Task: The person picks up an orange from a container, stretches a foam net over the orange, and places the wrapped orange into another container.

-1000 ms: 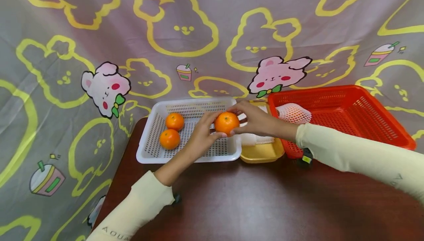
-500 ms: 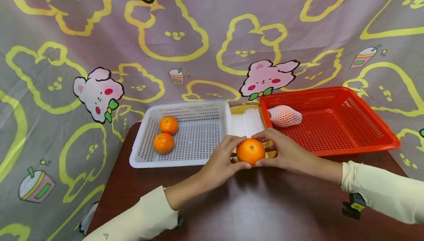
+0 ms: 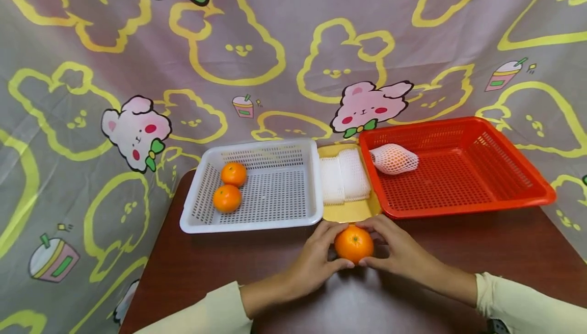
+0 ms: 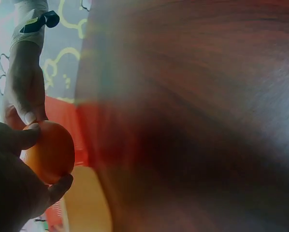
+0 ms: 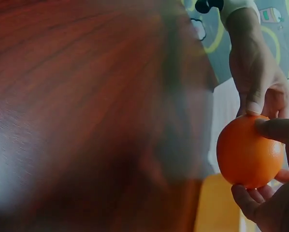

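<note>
An orange (image 3: pixel 354 245) is held between both hands in front of the yellow tray, close over the dark wooden table (image 3: pixel 220 262). My left hand (image 3: pixel 316 255) grips its left side, thumb at the front and fingers behind. From the right, my right hand (image 3: pixel 399 250) grips it in the same way, the two thumbs nearly meeting. In the left wrist view the orange (image 4: pixel 50 152) shows between the thumb and fingers of both hands. The right wrist view shows the orange (image 5: pixel 250 152) with fingertips under and over it.
A white basket (image 3: pixel 249 228) at the left holds two oranges (image 3: pixel 231 186). Beside it, a yellow tray (image 3: pixel 346 215) carries white foam net sleeves (image 3: pixel 344 177). The red basket (image 3: pixel 463 206) at the right contains a fruit in a foam net (image 3: pixel 394 159). A patterned cloth (image 3: pixel 275 43) hangs behind.
Both hands have carried the orange from over the white basket, rightward and toward the person, to the front of the yellow tray. The foam sleeves now show fully.
</note>
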The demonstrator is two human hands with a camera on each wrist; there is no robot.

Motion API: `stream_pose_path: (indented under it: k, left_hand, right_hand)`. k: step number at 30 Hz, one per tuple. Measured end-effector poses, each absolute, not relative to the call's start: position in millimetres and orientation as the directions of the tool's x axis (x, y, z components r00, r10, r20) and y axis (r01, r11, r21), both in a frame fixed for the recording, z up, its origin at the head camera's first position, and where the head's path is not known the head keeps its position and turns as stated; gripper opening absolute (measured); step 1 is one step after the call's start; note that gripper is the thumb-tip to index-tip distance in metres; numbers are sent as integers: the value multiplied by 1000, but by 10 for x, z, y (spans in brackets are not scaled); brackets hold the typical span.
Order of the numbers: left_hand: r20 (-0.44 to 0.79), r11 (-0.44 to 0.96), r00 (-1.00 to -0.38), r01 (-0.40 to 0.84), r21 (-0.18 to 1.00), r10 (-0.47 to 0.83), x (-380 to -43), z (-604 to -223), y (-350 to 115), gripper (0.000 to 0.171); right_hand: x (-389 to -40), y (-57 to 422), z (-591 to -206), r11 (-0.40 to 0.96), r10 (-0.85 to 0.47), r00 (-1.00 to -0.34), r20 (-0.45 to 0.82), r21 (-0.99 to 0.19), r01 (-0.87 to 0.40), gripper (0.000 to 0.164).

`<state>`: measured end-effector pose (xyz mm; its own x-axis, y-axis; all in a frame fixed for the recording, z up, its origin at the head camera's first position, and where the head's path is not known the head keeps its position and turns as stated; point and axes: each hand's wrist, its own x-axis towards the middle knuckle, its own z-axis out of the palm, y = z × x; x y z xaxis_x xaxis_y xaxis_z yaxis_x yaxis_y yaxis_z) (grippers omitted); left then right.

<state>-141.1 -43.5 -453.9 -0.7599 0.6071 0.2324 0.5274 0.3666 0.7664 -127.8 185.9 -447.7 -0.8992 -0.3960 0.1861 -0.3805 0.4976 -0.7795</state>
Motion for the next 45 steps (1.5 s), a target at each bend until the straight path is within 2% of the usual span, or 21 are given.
stream_pose_path:
  k: [5, 11, 20, 25, 31, 34, 38, 42, 45]
  left_hand:
    - [187, 417, -777, 504, 756, 601, -1371, -4731, -451, 69]
    - [230, 435, -765, 555, 709, 601, -1322, -4937, -440, 70]
    - [218, 439, -778, 535, 722, 590, -1293, -5006, -413, 71]
    - [214, 440, -780, 531, 724, 588, -1301, -5005, -389, 72]
    - [216, 449, -789, 526, 722, 576, -1317, -4995, -348, 72]
    - [219, 451, -789, 527, 720, 573, -1328, -4992, -333, 73]
    - [236, 452, -785, 543, 708, 573, -1343, -4983, -324, 75]
    - [243, 454, -790, 541, 707, 563, -1356, -4975, -326, 74]
    - [228, 466, -803, 522, 715, 550, -1364, -4978, -332, 74]
  right_hand:
    - [-1239, 1838, -4674, 558, -395, -891, 225, -711, -427, 64]
    - [-1172, 1822, -4824, 539, -398, -881, 255, -712, -450, 64]
    - [-1161, 1829, -4907, 564, -391, -879, 271, -684, -462, 64]
    - [-1168, 1830, -4876, 590, -403, -887, 225, -677, -440, 64]
    - [-1240, 1799, -4638, 706, -471, -866, 169, -516, -485, 56]
    - [-1356, 1742, -4426, 762, -497, -858, 128, -410, -502, 42]
    - [-1645, 1591, -4166, 790, -498, -860, 110, -351, -503, 27]
    - [-2081, 1395, -3989, 814, -477, -876, 64, -342, -469, 31]
    - [-2458, 1246, -3905, 843, -467, -883, -46, -323, -429, 35]
